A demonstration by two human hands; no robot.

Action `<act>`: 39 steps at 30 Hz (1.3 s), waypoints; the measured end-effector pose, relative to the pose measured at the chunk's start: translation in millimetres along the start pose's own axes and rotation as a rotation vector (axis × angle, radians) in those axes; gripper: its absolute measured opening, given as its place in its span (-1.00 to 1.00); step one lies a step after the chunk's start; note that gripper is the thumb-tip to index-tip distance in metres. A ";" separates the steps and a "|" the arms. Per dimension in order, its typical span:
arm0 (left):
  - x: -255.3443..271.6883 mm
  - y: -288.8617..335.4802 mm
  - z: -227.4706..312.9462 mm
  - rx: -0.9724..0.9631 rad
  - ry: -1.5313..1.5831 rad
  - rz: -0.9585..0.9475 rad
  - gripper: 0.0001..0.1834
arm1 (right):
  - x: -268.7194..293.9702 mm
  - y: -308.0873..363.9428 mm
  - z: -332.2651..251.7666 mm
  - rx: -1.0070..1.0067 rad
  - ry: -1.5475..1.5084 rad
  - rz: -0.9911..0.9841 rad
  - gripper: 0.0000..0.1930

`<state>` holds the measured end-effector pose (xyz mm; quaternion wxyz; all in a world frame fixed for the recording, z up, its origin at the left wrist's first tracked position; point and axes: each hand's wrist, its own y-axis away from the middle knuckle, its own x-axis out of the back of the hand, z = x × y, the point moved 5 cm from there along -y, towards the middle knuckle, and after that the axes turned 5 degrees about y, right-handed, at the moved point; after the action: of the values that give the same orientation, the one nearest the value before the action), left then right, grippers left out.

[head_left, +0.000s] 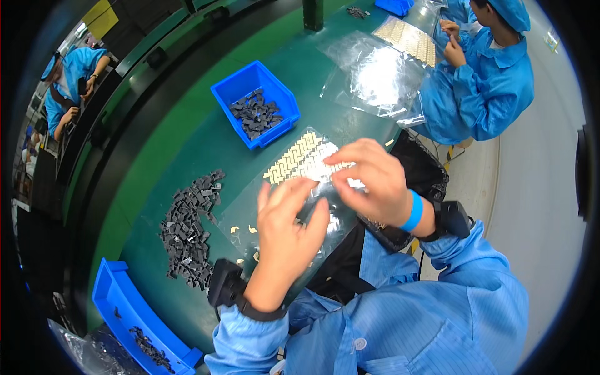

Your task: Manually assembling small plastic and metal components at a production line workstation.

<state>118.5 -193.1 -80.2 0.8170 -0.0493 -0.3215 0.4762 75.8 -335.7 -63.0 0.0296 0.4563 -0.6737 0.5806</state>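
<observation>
Two bare hands over a cream-patterned sheet, centre of frame

Sheet of small cream pieces (292, 159) lies on the green table (150, 262), mid-frame, its rows slanting from lower left to upper right. Its right end is hidden under fingers, so its long axis cannot be told.

Right hand (382, 184) is nearer: comes in from the right, fingers over the sheet's right part, thumb and forefinger curled toward each other, slightly apart. Blurred; cannot tell whether a small piece sits between them.

Left hand (284, 234) is below the sheet, fingertips by its lower edge, thumb spread well away from forefinger; nothing seen in that gap. Contact with the sheet: cannot tell.

About: heap of black parts (187, 231) left of the left hand; blue bin (286, 130) of similar parts above the sheet.
</observation>
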 end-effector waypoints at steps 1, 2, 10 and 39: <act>9.1 8.9 13.2 0.004 -0.003 -0.004 -0.73 | -0.6 0.3 -16.8 0.064 -0.046 0.030 -0.84; 13.8 17.9 18.9 0.165 0.225 -0.071 -0.76 | -0.7 1.3 -30.5 0.129 -0.097 0.065 -0.84; 31.1 87.2 9.0 0.430 0.832 0.236 -0.80 | -19.5 9.7 -74.4 0.156 -0.286 0.008 -0.78; 44.8 107.9 22.6 0.396 0.230 0.248 -0.87 | -38.0 0.9 -79.4 0.057 -0.602 -0.291 -0.87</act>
<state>40.3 -103.5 -82.6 0.7773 0.0188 -0.1183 0.6177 58.4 -249.4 -59.6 -0.1007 0.6994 -0.5634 0.4280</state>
